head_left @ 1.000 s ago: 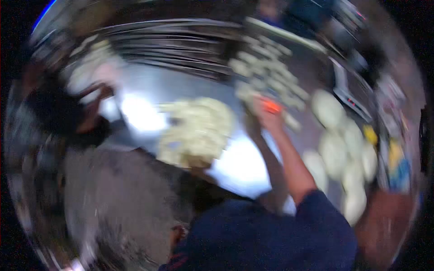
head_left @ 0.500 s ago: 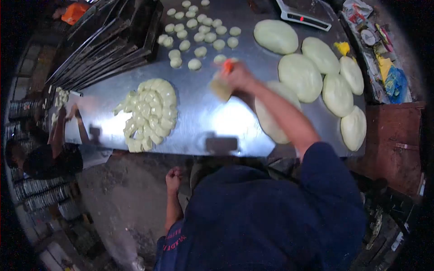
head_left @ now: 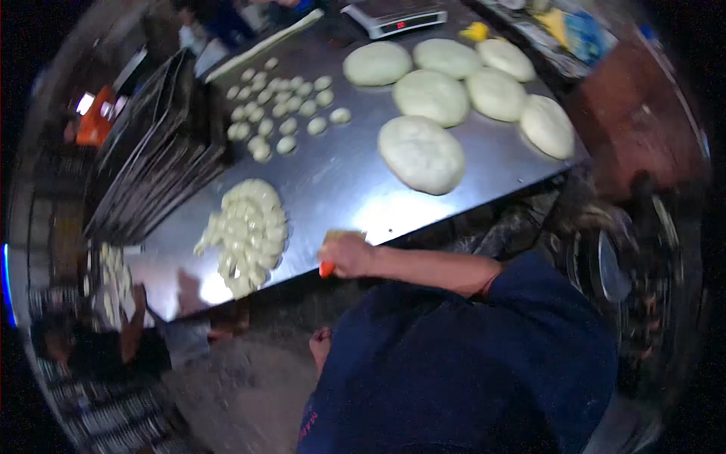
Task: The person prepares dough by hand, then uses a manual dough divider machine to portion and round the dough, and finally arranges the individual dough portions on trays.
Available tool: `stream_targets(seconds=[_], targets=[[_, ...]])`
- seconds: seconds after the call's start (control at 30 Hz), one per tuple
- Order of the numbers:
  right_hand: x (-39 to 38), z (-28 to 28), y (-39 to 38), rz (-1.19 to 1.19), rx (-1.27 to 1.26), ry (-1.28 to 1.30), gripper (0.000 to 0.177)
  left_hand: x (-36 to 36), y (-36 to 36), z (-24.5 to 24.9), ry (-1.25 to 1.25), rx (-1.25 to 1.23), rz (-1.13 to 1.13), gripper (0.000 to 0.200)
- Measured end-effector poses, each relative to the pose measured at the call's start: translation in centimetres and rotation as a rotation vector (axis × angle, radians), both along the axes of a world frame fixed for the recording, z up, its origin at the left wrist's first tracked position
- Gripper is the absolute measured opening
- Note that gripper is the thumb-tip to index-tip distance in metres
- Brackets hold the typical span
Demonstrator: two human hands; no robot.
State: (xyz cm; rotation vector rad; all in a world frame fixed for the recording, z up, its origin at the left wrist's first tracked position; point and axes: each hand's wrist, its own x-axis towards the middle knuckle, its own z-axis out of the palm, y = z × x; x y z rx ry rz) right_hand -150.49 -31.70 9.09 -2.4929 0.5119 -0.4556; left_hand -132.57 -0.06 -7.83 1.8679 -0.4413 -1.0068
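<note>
My right hand point(head_left: 348, 256) is closed round a tool with an orange handle end point(head_left: 327, 268) and a tan part point(head_left: 346, 235), at the front edge of the metal table point(head_left: 333, 181). My left hand point(head_left: 321, 344) hangs below the table edge with its fingers curled; whether it holds anything is too small to tell. Left of my right hand lies a cluster of glossy cut dough pieces point(head_left: 249, 231). Several small dough balls point(head_left: 287, 102) are scattered farther back. Large flattened dough rounds point(head_left: 421, 153) lie on the right part of the table.
A digital scale point(head_left: 397, 21) stands at the back edge. Dark trays point(head_left: 155, 159) lean in a stack at the left. Another person point(head_left: 106, 352) works at the far left end. A long dough strip point(head_left: 265, 45) lies along the back edge.
My right hand has come back from the middle of the table to its front edge, still with the tool. The view has turned and shifted, showing more of the back edge.
</note>
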Motion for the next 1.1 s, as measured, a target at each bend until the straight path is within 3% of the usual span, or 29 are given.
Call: stream_targets(seconds=[0.03,0.07,0.13,0.17,0.2,0.23,0.3,0.33,0.43,0.5,0.53,0.57,0.63,0.73,0.77,0.87,1.1], targets=[[-0.6,0.8,0.9,0.038,0.056,0.012,0.024,-0.4,-3.2,4.8,0.078,0.045,0.018,0.013],[-1.5,1.0,1.4,-0.010,0.034,0.023,0.024,1.2,-3.7,3.5,0.036,0.012,-0.025,0.014],[-3.7,1.1,2.2,-0.272,0.193,-0.374,0.015,4.4,-4.5,1.1,-0.098,-0.067,-0.090,0.018],[-5.6,2.5,2.3,-0.460,0.463,-0.404,0.017,5.0,-5.7,1.2,-0.084,-0.083,-0.112,0.018],[-8.1,5.6,2.7,-0.700,0.654,-0.299,0.022,5.3,-7.0,2.0,-0.287,-0.103,-0.122,0.019],[-10.9,5.3,2.7,-0.823,0.637,-0.289,0.028,5.0,-8.4,3.4,-0.492,-0.124,-0.127,0.020],[-15.8,3.1,2.5,-1.129,0.392,-0.286,0.026,1.8,-11.8,9.5,-0.497,-0.235,-0.126,0.020],[-18.8,0.6,2.0,-1.235,0.535,-0.415,0.020,0.2,-13.5,11.5,-0.509,-0.332,-0.108,0.020],[-23.6,3.8,2.1,-1.460,0.828,-0.968,0.019,-2.0,-17.8,11.6,-0.604,-0.404,-0.118,0.020],[-26.4,4.1,0.5,-1.391,1.086,-1.312,0.024,-4.4,-20.9,12.2,-0.537,-0.340,-0.153,0.019],[-27.1,4.0,-1.0,-1.374,1.020,-1.350,0.025,-6.9,-22.4,14.8,-0.626,-0.335,-0.179,0.018],[-27.5,4.3,-2.8,-1.353,0.955,-1.386,0.026,-8.0,-23.9,14.2,-0.663,-0.356,-0.221,0.018],[-27.6,4.9,-6.6,-1.304,0.903,-1.333,0.023,-9.8,-27.3,12.9,-0.984,-0.401,-0.347,0.023],[-29.3,7.3,-15.5,-1.203,0.704,-1.185,0.022,-13.2,-30.8,11.7,-1.242,-0.232,-0.295,0.032],[-30.4,7.9,-18.8,-1.166,0.488,-1.061,0.022,-13.9,-31.4,11.6,-1.381,-0.167,-0.269,0.035],[-33.5,10.6,-27.7,-1.153,-0.078,-0.719,0.022,-14.1,-31.9,10.9,-1.330,-0.006,-0.316,0.037],[-39.7,4.7,-52.2,-0.900,-0.524,-0.597,0.027,-14.7,-32.7,11.6,-1.330,0.144,-0.367,0.039]])
